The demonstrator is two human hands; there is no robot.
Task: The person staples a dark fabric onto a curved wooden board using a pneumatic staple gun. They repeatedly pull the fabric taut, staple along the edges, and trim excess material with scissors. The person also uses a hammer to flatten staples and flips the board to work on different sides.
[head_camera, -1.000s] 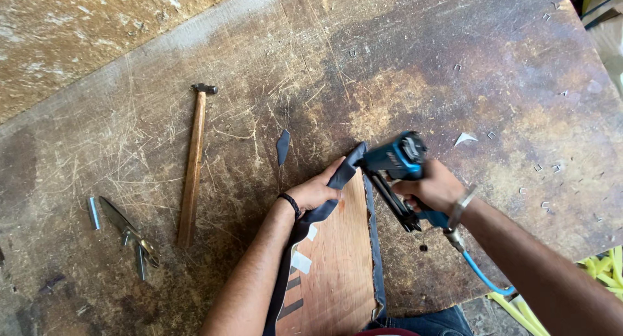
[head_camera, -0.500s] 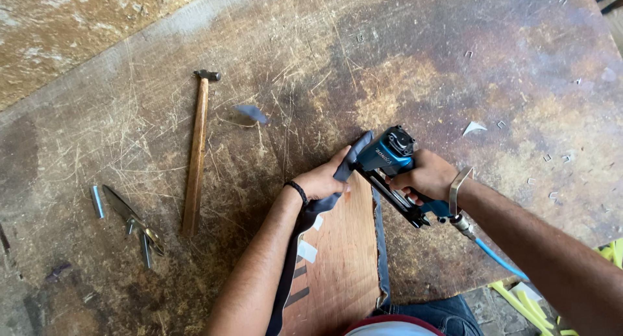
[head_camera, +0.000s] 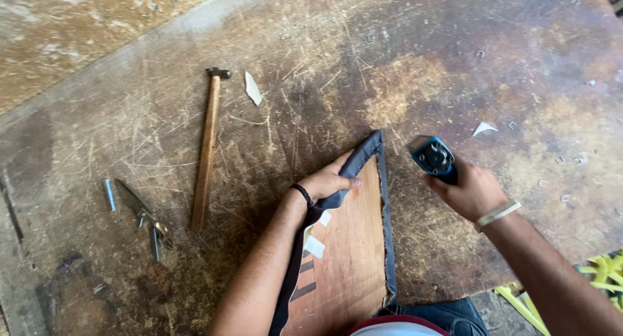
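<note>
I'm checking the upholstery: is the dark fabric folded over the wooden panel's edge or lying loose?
Folded over. The dark fabric wraps the wooden panel at its corner and edges, and the left hand presses it down there.

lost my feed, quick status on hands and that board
Left hand pressing dark fabric onto wooden board corner. Right hand gripping blue staple gun, beside the board's edge. Hammer lies apart, left.

We saw a scratched, matt wooden workbench, a smooth plywood panel edged in dark cloth, a wooden-handled hammer, and a glossy blue plastic stapler.
</note>
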